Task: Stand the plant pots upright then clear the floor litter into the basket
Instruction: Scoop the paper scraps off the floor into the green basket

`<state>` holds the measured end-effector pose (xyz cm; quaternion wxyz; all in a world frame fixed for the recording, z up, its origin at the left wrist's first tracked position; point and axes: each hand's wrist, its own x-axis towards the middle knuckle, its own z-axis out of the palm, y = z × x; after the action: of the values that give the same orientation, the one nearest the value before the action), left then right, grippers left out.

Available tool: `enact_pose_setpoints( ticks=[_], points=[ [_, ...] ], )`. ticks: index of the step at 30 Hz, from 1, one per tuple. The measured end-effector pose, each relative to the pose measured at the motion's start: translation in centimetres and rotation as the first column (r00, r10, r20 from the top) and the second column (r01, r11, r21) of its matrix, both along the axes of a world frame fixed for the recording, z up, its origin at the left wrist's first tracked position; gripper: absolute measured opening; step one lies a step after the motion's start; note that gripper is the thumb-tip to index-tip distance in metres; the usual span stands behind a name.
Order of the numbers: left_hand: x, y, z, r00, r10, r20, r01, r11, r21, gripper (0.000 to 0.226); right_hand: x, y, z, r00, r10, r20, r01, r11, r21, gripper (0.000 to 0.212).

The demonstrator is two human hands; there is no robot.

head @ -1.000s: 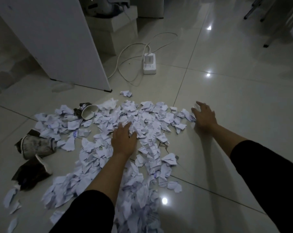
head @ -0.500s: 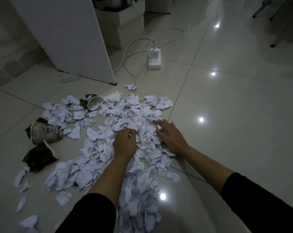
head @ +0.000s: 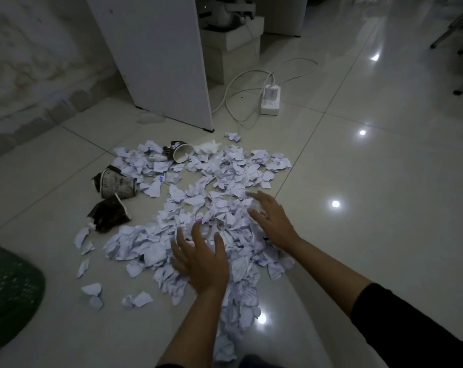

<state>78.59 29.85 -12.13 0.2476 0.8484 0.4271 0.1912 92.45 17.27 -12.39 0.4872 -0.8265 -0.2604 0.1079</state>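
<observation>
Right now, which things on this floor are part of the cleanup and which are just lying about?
Job: paper scraps; three crushed cups; green basket; left hand and right hand, both spread on the scraps.

Lying about: power strip, cable, white panel, box.

Torn paper scraps (head: 225,208) lie in a heap on the tiled floor (head: 357,181), with the left hand (head: 202,261) and right hand (head: 271,221) on its near side. Three crushed paper cups (head: 117,185) lie along the heap's left edge, and a basket (head: 10,296) sits at the far left. Behind the heap stand a panel (head: 158,57) and, right of it, a power strip (head: 270,99).
</observation>
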Motion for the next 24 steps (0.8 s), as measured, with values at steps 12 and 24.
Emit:
enact_pose_setpoints(
  ticks=[12, 24],
  points=[
    [0.1, -1.7, -2.3, 0.956, -0.024, 0.293, 0.102, 0.961, -0.255, 0.06, -7.0, 2.3, -1.2, 0.999, 0.041, -0.009, -0.039, 0.984, 0.176, 0.029],
    [1.6, -2.2, -0.7, 0.811, 0.201, 0.549, 0.18, 0.807, -0.562, 0.024, -8.8, 4.6, -1.1, 0.975, -0.097, -0.198, 0.163, 0.921, 0.354, 0.037]
  ],
)
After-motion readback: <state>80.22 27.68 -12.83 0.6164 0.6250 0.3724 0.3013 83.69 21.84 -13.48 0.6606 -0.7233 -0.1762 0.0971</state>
